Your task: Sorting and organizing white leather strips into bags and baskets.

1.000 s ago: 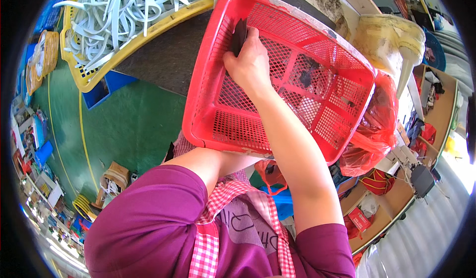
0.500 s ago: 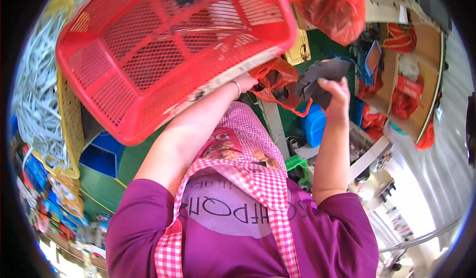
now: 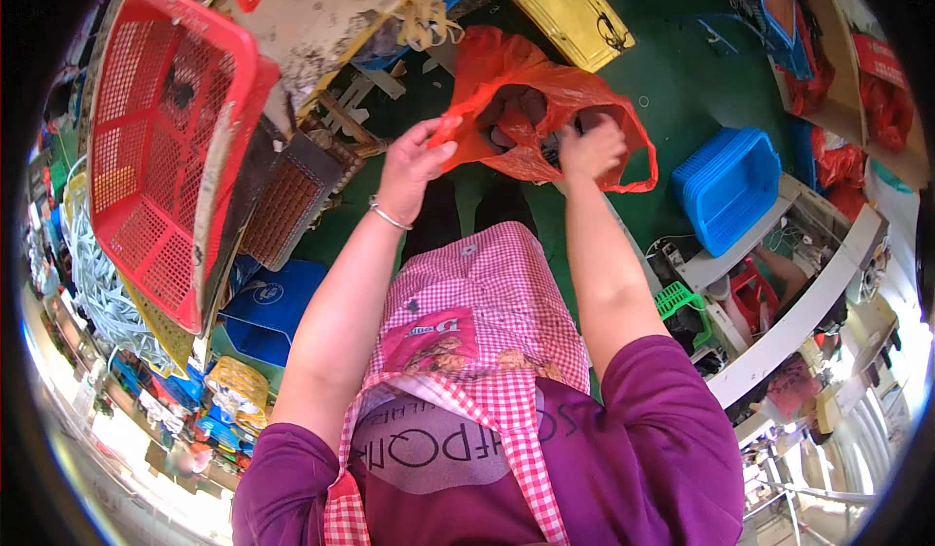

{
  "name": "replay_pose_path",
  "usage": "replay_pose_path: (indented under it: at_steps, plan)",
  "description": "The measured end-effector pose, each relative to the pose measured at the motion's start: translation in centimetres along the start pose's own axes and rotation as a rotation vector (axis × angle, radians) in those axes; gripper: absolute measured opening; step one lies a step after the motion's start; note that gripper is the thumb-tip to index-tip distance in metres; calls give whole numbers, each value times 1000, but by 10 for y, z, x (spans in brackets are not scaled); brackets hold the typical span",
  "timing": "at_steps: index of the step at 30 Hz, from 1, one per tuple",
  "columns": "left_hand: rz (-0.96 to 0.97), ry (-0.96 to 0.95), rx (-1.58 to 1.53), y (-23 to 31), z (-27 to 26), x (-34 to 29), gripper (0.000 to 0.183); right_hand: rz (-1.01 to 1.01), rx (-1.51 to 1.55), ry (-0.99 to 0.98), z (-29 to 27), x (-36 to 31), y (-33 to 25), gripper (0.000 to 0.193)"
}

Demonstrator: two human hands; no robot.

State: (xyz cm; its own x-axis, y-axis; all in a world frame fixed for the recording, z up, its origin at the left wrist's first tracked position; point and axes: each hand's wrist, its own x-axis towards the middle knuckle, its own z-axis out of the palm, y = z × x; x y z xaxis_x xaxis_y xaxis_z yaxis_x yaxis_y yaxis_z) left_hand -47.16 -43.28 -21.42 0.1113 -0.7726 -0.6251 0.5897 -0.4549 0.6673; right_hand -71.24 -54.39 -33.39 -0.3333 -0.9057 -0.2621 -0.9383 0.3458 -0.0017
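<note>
A thin red plastic bag (image 3: 536, 161) hangs with its mouth spread wide in front of my apron. My left hand (image 3: 407, 168) is closed on the left edge of the bag's rim, between thumb and fingers. Inside the bag lie dark grey flat pieces (image 3: 516, 117), partly covered by folds of plastic. My right hand (image 3: 592, 151) reaches into the right side of the mouth, over some of the dark contents. Its fingertips are blurred and partly hidden, so what they hold cannot be made out.
Left, a red mesh basket (image 3: 161, 176) stands tilted near a worktable (image 3: 312, 0). A yellow case (image 3: 570, 15) is on the green floor beyond the bag. Stacked blue baskets (image 3: 726, 190) and a green basket (image 3: 682, 304) stand right, by shelves (image 3: 838, 108).
My right hand has lowered the dark grey pieces it held up into the bag. My view has shifted, putting the red basket farther left. My left hand has come out from beside the basket.
</note>
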Motion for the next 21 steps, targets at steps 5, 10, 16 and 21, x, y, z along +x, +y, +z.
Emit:
replay_pose_path:
  at_steps: [5, 10, 16, 21]
  plan:
    - [11, 55, 179, 11, -6, -3, 36, 473, -85, -58, 13, 58, 138, 67]
    - [-67, 160, 554, 24, -1, -16, 31, 239, 975, -537, 32, 85, 218, 19]
    - [-104, 140, 776, 15, 5, -23, 19, 735, 829, -328, 46, 68, 226, 82]
    - [-18, 156, 1000, -18, -19, -24, 21, 759, 1742, -398, 70, 60, 214, 48]
